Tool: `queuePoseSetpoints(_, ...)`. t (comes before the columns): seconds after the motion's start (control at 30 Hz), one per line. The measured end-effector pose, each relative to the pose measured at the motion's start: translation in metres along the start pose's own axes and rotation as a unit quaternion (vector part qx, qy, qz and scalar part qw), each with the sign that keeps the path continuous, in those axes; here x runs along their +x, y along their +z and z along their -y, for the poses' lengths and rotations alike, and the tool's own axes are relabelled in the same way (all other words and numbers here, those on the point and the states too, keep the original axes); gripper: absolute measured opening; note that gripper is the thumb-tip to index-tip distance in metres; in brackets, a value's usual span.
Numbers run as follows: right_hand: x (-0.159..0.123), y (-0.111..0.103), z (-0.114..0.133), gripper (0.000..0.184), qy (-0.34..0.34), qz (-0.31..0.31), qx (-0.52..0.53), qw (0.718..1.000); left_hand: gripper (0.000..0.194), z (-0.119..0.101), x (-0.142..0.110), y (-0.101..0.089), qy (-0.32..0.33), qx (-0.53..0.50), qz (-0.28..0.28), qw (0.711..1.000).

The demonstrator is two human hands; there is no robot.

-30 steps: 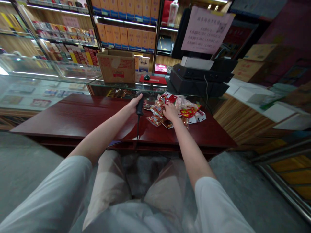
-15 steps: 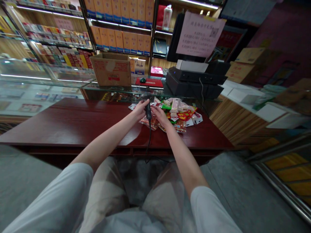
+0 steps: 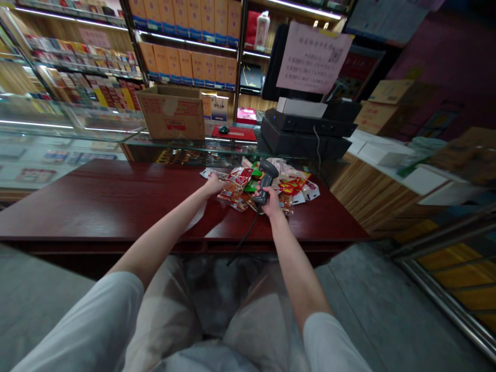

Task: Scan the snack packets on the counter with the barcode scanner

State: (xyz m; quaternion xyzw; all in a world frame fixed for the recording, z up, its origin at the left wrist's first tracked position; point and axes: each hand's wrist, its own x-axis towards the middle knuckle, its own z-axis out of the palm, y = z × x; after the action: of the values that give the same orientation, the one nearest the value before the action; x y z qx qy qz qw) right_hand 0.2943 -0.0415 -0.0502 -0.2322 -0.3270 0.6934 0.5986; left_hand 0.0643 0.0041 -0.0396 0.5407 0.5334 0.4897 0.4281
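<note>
Right hand (image 3: 270, 200) closed firmly round handheld barcode scanner (image 3: 266, 178) — head tipped up, just above snack packets (image 3: 294, 185). Left hand (image 3: 214, 184) loosely half open, fingers on red packet (image 3: 233, 189) at pile's near edge, no clear grip. Pile on dark red desk (image 3: 96, 201); scanner cord (image 3: 248, 236) hangs slack, clear of packets — good, leaves scanner free to angle.

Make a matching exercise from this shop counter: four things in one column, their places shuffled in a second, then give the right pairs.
Things:
1. handheld barcode scanner
2. cardboard box
3. computer mouse
4. pale pink notice

Places:
A. on the red mat
B. gripped in the right hand
C. hanging above the black machine
D. on the glass counter, left of the red mat

Pairs: 1-B, 2-D, 3-A, 4-C
</note>
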Motion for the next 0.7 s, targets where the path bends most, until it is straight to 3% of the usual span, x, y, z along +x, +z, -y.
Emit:
queuePoseSetpoints(0.07, 0.001, -0.003, -0.001, 0.017, 0.004, 0.007, 0.004, 1.0, 0.056, 0.009, -0.001, 0.002, -0.031, -0.027, 0.041, 0.998)
queuePoseSetpoints(0.23, 0.001, -0.003, -0.001, 0.034, 0.006, -0.004, 0.0, 1.0, 0.046, 0.014, -0.003, 0.008, -0.071, -0.033, 0.068, 0.995)
queuePoseSetpoints(0.4, -0.004, -0.008, 0.002, 0.028, 0.031, -0.032, -0.051, 0.998, 0.031, 0.005, -0.005, -0.018, -0.104, -0.109, 0.079, 0.985)
queuePoseSetpoints(0.53, -0.006, -0.007, 0.001, 0.028, 0.072, 0.021, -0.108, 0.991, 0.037, -0.002, -0.01, -0.04, -0.112, -0.28, 0.043, 0.952)
queuePoseSetpoints(0.7, -0.005, 0.019, -0.013, 0.031, 0.065, 0.091, -0.204, 0.973, 0.034, 0.001, -0.012, -0.049, -0.083, -0.359, 0.042, 0.929)
